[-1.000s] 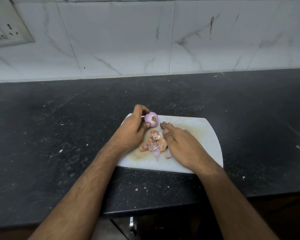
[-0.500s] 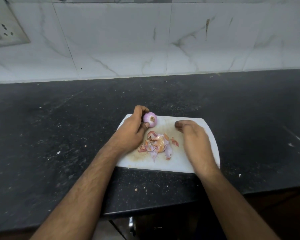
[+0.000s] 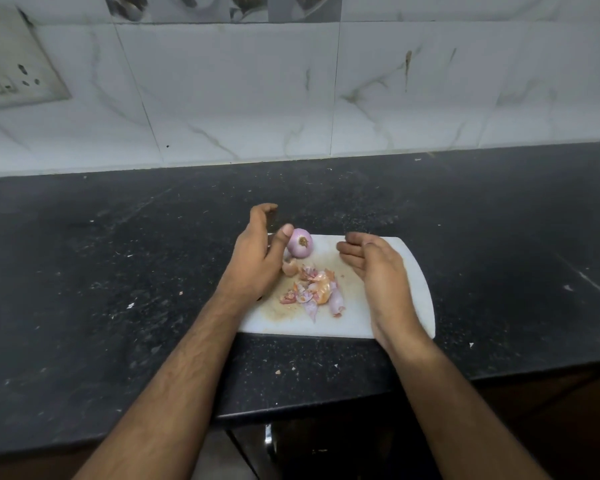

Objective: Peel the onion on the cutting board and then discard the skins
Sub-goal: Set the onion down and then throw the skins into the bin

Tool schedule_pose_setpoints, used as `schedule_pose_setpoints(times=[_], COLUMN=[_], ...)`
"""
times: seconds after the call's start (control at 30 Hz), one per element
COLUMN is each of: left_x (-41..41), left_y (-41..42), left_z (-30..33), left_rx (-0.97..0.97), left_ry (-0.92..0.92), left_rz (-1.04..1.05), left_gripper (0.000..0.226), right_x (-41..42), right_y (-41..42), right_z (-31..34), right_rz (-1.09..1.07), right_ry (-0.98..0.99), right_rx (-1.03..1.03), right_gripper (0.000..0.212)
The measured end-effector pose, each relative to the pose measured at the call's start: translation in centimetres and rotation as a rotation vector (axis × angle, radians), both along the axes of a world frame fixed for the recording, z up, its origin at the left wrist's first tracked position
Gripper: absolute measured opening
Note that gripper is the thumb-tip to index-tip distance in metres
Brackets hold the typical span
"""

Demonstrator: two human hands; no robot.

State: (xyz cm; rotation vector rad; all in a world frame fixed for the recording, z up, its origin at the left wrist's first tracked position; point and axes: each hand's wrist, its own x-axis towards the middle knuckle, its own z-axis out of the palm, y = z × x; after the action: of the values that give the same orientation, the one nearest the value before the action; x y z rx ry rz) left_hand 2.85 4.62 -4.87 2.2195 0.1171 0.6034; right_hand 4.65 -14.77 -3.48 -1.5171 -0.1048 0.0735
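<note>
Head view. Your left hand (image 3: pixel 257 258) covered the near-left corner of the cutting board (image 3: pixel 414 271), and your right hand (image 3: pixel 381 275) hid part of its right side. Whether your left thumb touched the onion (image 3: pixel 300 247) could not be determined; it sat just beside it. What lay under the counter edge was too dark to identify.

The onion was peeled, pale purple and glossy, with its brown root end facing the camera, resting at the far-left part of the board. The skins (image 3: pixel 314 291) lay in a loose heap of orange and pink scraps mid-board, between your hands. Your left hand held nothing, fingers loosely arched above the counter (image 3: pixel 118 254). Your right hand was likewise empty, fingers nearly straight, hovering edge-on beside the skins.
</note>
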Motion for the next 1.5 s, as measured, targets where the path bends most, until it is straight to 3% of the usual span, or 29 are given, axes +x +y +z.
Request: schedule_pose_setpoints(times=[0.13,0.27,0.33,0.5,0.67,0.83,1.0,1.27,1.5], left_x=[-1.1,-3.3,-3.8,-3.0,-2.8,-2.6,-2.4,-2.8,-3.0], left_y=[0.1,-0.2,-0.6,-0.8,-1.1,-0.8,-0.9,-0.8,-0.9], left_z=[0.4,-0.5,-0.9,-1.3,-1.3,-1.3,-1.9,-1.5,-1.1], left_rx=[-0.003,0.031,0.047,-0.072,-0.334,-0.325,-0.344,-0.427,-0.421], left_ry=[-0.154,0.016,0.069,0.027,-0.061,-0.195,-0.182,-0.253,-0.194], left_rz=[0.095,0.073,0.044,-0.029,-0.073,0.102,0.111,0.089,0.072], left_gripper=[0.032,0.07,0.078,0.081,0.075,0.068,0.07,0.097,0.101], right_x=[0.2,-0.8,-0.9,0.0,0.3,-0.5,-0.9,-1.3,-1.3], right_y=[0.0,1.3,1.5,0.2,0.8,1.5,2.3,3.1,2.6], right_z=[-0.7,-1.0,-0.9,-1.3,-2.0,-2.0,-2.4,-2.3,-1.8], right_rz=[0.037,0.175,0.198,0.231,0.29,0.384,0.471,0.579,0.559], right_ry=[-0.059,-0.147,-0.169,-0.354,-0.443,-0.471,-0.726,-0.782,-0.759], right_rx=[-0.183,-0.304,-0.283,-0.429,-0.56,-0.642,-0.977,-0.946,-0.882], right_gripper=[0.034,0.032,0.032,0.027,0.032,0.058,0.071,0.033,0.006])
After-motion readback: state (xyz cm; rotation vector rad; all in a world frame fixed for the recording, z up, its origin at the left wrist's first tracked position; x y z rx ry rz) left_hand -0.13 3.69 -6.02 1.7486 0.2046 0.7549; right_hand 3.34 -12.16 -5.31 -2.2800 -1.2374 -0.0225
